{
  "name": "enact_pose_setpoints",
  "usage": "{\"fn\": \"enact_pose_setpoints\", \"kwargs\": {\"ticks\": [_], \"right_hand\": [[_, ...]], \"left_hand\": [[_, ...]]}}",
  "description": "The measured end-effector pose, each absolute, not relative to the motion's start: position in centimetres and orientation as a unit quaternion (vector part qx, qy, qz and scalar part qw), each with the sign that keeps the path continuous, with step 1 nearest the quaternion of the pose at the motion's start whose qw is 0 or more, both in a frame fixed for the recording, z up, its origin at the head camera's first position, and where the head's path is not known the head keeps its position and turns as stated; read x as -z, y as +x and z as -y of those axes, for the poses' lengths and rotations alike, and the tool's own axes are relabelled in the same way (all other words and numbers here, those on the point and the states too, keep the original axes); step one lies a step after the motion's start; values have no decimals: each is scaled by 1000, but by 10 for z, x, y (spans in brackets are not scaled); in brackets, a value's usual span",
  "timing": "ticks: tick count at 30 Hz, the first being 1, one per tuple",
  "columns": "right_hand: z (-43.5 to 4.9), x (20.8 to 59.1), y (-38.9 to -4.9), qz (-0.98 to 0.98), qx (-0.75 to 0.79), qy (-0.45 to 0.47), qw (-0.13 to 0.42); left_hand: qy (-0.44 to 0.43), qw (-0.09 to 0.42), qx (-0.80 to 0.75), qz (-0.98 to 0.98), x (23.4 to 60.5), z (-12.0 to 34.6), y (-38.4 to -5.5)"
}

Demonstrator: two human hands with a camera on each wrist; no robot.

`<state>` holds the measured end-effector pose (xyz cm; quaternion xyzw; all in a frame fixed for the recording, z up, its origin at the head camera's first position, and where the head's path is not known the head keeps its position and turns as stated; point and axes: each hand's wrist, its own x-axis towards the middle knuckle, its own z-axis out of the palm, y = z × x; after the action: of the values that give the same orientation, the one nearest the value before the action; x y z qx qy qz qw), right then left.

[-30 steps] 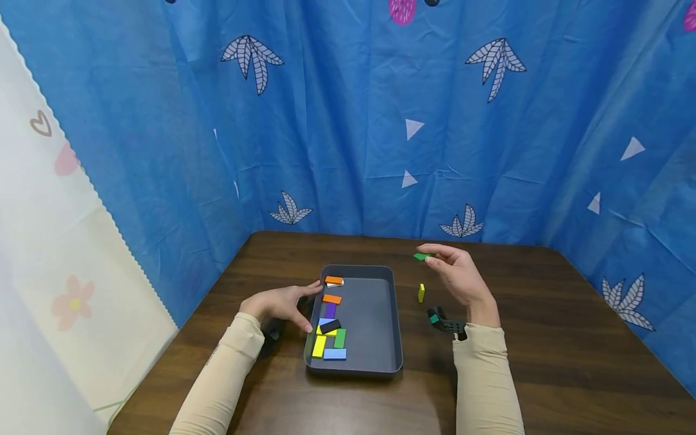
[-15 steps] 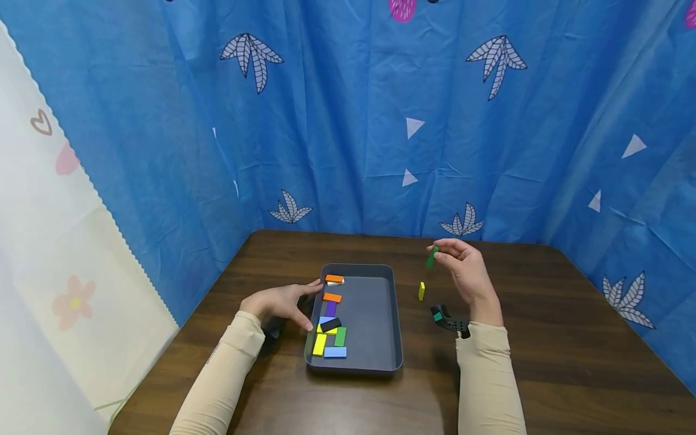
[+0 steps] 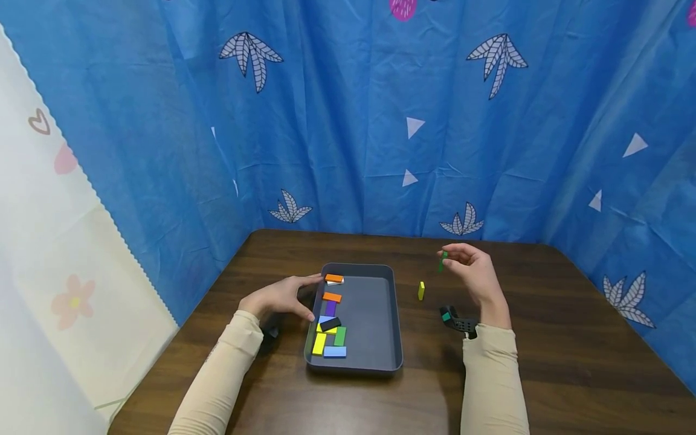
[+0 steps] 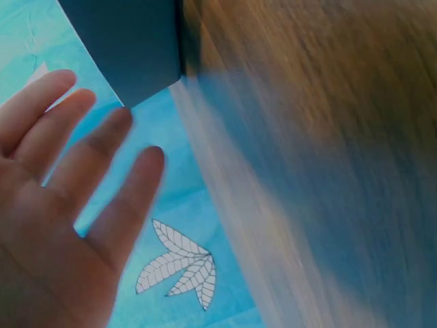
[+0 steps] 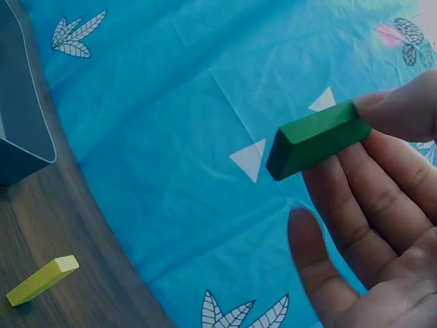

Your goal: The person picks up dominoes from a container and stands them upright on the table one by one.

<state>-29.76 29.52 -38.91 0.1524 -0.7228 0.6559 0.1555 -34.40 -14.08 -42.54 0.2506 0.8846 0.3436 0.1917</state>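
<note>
My right hand (image 3: 474, 272) pinches a green rectangular block (image 5: 317, 140) between thumb and fingers, above the table to the right of the tray. The block hangs nearly upright in the head view. Below and left of it, a yellow block (image 3: 421, 291) stands on end on the table. At the left side of the grey tray (image 3: 370, 320), my left hand (image 3: 280, 296) is spread, thumb and fingertips at the rim. The left wrist view shows its relaxed fingers (image 4: 82, 167) beside the tray wall, holding nothing.
Along the tray's left half lie several coloured blocks, among them a purple block (image 3: 330, 309), a black block (image 3: 330, 325) resting on others and a light blue block (image 3: 335, 351). A blue curtain (image 3: 348, 121) hangs behind the brown wooden table (image 3: 571, 338).
My right hand has moved to the right, away from the tray, and the green block has turned from flat to nearly upright. My left hand has barely shifted at the tray's side.
</note>
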Motion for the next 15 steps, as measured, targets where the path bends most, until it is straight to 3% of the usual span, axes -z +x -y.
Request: {"fn": "enact_pose_setpoints", "kwargs": {"ticks": [15], "right_hand": [[-304,400,-300,774,-611,102,129]], "left_hand": [[243,172,-324,-898,428,133,-347]]}}
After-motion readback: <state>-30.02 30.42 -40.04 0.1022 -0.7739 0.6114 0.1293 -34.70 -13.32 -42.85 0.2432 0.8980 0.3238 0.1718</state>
